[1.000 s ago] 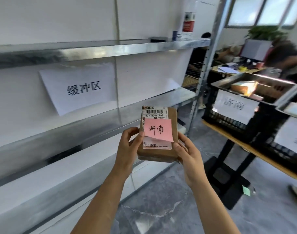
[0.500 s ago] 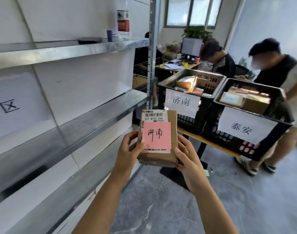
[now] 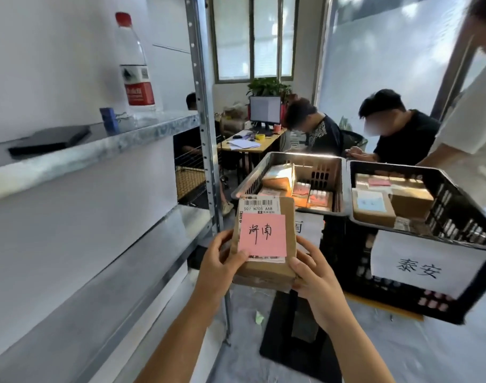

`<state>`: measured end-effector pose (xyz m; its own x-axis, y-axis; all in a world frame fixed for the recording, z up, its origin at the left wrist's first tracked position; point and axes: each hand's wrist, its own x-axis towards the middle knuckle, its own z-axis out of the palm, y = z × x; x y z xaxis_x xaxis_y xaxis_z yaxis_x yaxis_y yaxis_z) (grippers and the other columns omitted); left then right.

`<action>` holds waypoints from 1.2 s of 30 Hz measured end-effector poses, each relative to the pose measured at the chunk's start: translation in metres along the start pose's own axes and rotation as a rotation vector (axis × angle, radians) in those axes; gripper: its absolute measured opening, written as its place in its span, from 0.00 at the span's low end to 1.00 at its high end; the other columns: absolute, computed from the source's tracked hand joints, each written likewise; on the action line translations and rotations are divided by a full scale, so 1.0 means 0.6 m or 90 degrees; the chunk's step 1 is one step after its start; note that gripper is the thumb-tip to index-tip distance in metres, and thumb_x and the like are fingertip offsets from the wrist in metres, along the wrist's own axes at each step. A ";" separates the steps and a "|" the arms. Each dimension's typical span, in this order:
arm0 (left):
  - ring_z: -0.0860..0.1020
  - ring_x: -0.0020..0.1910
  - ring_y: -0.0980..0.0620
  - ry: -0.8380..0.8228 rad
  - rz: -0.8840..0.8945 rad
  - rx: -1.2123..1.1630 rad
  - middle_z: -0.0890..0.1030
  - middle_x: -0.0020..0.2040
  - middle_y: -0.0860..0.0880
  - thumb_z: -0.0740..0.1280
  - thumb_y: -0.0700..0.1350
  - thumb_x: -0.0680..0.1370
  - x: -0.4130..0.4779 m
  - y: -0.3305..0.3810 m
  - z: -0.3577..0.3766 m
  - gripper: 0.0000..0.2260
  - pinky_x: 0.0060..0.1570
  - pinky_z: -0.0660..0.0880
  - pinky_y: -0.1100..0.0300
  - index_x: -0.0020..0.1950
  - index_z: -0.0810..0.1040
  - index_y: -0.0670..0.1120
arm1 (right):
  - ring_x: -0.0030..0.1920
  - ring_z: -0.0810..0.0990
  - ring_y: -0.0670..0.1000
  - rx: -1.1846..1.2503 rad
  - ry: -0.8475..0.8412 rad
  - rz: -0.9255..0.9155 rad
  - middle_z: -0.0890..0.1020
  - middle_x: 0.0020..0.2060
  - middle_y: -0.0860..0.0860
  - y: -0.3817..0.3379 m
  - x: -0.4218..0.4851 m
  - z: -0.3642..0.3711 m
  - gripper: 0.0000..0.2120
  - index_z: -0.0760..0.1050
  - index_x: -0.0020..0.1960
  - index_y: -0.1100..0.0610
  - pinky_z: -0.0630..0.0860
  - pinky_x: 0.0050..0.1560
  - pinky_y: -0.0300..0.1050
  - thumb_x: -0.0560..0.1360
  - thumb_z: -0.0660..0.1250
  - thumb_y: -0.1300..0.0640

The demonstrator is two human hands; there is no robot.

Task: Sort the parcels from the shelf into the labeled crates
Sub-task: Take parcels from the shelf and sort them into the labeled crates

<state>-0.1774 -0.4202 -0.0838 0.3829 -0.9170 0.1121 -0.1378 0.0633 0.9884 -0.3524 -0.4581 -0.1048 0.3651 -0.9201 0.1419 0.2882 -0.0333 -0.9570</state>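
A small brown cardboard parcel (image 3: 288,225) with a barcode label and a pink note reading 济南 is held up in front of me. My left hand (image 3: 222,265) grips its lower left side, thumb on the face. My right hand (image 3: 312,272) grips its lower right corner. Just behind the parcel stands a black crate (image 3: 299,158) holding several parcels; its white label is mostly hidden by my parcel. To its right a second black crate (image 3: 457,189), labelled 泰安, also holds parcels.
A metal shelf unit (image 3: 142,261) fills the left, with a water bottle (image 3: 135,70) and a dark flat object (image 3: 51,139) on its upper board. Both crates rest on a wooden table with a black pedestal (image 3: 291,341). Two people sit behind the crates; a third person (image 3: 474,120) stands at the right edge.
My view has swung right and closer to the crates. The parcel stays gripped in both hands and now sits right in front of the left crate, covering its label.
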 end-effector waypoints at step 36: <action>0.65 0.69 0.53 -0.299 0.211 0.603 0.68 0.70 0.49 0.62 0.52 0.78 0.721 -0.069 0.214 0.24 0.70 0.62 0.53 0.72 0.63 0.47 | 0.51 0.76 0.54 -0.074 0.286 0.277 0.78 0.52 0.54 0.029 0.669 -0.281 0.16 0.70 0.64 0.56 0.74 0.48 0.54 0.77 0.59 0.56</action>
<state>-0.1232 -0.8700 -0.0892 -0.1592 -0.9812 0.1090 -0.8892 0.1905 0.4159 -0.3501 -0.8940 -0.1069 0.0130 -0.9323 -0.3613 0.0897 0.3610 -0.9282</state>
